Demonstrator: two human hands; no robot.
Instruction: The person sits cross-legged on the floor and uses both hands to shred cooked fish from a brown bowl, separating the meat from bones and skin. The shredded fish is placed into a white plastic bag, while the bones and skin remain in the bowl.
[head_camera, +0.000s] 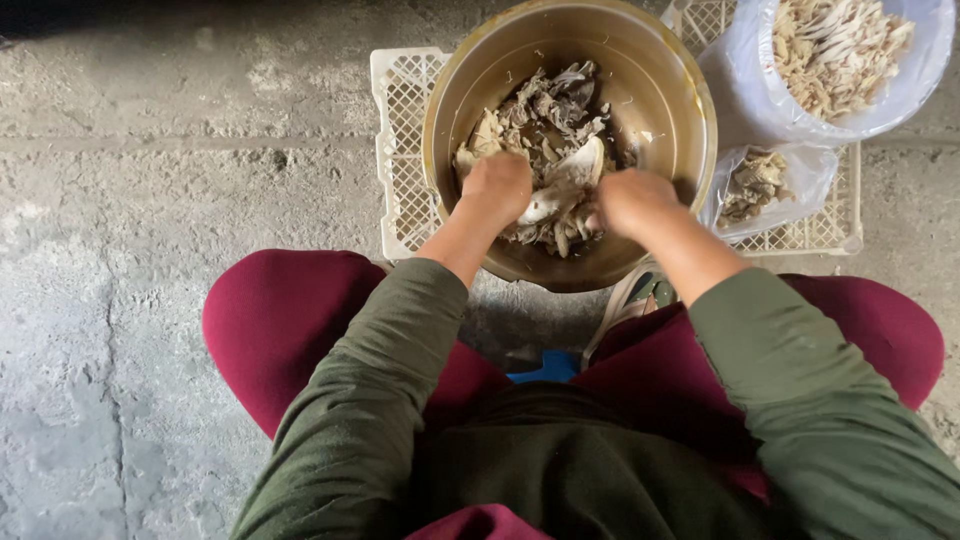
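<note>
Left hand (497, 187): curling shut, knuckles up, at centre frame inside the bowl; fingers are digging into the mushroom pieces, so what exactly it is gripping cannot be told.

Right hand (632, 200): likewise closing into a fist just right of centre, fingertips hidden under the heap.

Pale mushroom piece (562, 184): lying between the two hands, touching both; each hand appears to be clutching one end of it.

Mushroom pieces (553, 120): grey and tan scraps piling up in the bowl, spreading from the hands toward the upper centre.

Metal bowl (680, 110): round, brass-coloured, sitting at upper centre; its near rim is partly hiding behind the forearms.

White plastic crate (400, 130): lattice tray lying under the bowl, mostly covered by it.

Large plastic bag (760, 95): standing at upper right, holding pale shreds, cut off by the frame edge.

Small plastic bag (770, 190): slumping beside the bowl's right rim, contents hard to make out.

Concrete floor (150, 200): filling the left.
</note>
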